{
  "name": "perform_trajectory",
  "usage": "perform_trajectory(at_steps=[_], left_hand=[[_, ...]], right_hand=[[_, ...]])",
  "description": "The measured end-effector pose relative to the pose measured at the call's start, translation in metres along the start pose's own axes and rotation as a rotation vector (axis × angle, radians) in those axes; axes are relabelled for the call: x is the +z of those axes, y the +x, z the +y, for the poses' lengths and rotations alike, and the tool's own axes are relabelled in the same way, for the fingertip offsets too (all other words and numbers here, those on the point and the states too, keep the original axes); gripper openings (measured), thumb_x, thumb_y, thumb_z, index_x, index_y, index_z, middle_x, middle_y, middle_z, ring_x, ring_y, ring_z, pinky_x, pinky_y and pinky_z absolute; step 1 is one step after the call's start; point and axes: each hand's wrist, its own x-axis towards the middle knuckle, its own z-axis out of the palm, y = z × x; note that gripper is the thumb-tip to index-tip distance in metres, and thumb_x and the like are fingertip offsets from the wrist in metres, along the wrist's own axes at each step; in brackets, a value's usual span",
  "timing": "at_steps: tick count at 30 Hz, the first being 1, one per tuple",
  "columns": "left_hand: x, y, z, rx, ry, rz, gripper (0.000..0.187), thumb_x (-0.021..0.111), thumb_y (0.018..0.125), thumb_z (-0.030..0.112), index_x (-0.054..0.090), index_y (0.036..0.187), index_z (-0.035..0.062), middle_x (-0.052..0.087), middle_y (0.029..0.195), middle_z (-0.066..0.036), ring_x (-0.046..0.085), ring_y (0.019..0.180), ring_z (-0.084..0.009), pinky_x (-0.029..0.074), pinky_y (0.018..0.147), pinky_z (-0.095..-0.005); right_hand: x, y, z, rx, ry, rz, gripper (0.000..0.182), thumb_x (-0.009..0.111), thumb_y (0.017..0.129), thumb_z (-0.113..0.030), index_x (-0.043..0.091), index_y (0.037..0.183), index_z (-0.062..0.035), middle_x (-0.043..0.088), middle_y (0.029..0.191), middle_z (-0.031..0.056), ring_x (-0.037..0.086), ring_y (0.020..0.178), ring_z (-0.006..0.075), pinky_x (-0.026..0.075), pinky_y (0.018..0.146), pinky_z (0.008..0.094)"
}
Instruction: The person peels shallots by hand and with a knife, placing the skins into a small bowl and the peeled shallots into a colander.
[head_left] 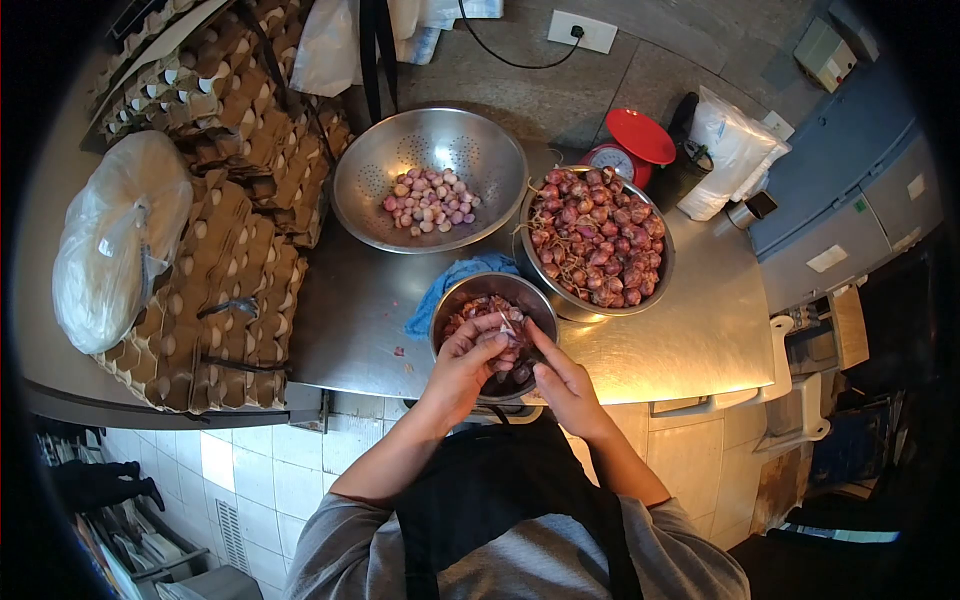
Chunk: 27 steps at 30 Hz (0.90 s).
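Observation:
My left hand (468,362) and my right hand (560,382) meet over a small steel bowl (455,300) filled with shallot skins. The left hand grips a shallot (497,337). The right hand holds a small knife whose blade (508,323) touches that shallot. Behind the small bowl, a steel bowl (655,285) holds many unpeeled red shallots (595,240). To its left, a large steel colander (380,200) holds a small heap of peeled shallots (430,200). All stand on a steel counter (690,340).
Stacks of cardboard egg trays (230,250) fill the counter's left side, with a tied plastic bag (115,240) on them. A blue cloth (440,285) lies under the small bowl. A red kitchen scale (625,150) and a white bag (725,150) stand at the back right.

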Motion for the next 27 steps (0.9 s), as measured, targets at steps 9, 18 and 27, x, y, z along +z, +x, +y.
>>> perform_trajectory(at_steps=[9, 18, 27], left_hand=[[0.004, -0.001, 0.003, -0.043, -0.005, 0.006, 0.026, 0.056, 0.087, 0.014, 0.052, 0.11, 0.003, 0.061, 0.09, -0.002, 0.058, 0.075, -0.0086, 0.048, 0.068, -0.0225], [-0.002, 0.002, 0.001, -0.073, -0.029, -0.012, 0.025, 0.055, 0.088, 0.016, 0.054, 0.11, 0.0039, 0.062, 0.089, -0.001, 0.058, 0.074, -0.0076, 0.048, 0.069, -0.0218], [-0.001, 0.002, 0.002, -0.119, -0.019, -0.016, 0.026, 0.056, 0.087, 0.015, 0.054, 0.11, 0.0034, 0.063, 0.094, -0.005, 0.06, 0.078, -0.0094, 0.049, 0.07, -0.0227]], right_hand=[[-0.005, 0.004, 0.022, -0.035, -0.068, 0.034, 0.045, 0.044, 0.092, -0.016, 0.034, 0.135, -0.008, 0.056, 0.094, 0.0059, 0.046, 0.065, 0.0071, 0.042, 0.065, 0.0204], [-0.006, 0.003, 0.016, -0.027, -0.053, -0.009, 0.043, 0.045, 0.092, -0.017, 0.036, 0.134, -0.0098, 0.055, 0.084, 0.0003, 0.046, 0.06, 0.0072, 0.041, 0.058, 0.0205], [-0.009, 0.005, 0.026, 0.051, 0.08, 0.057, 0.038, 0.043, 0.093, -0.017, 0.042, 0.13, -0.0063, 0.058, 0.103, 0.0054, 0.048, 0.062, 0.0056, 0.042, 0.057, 0.0191]])
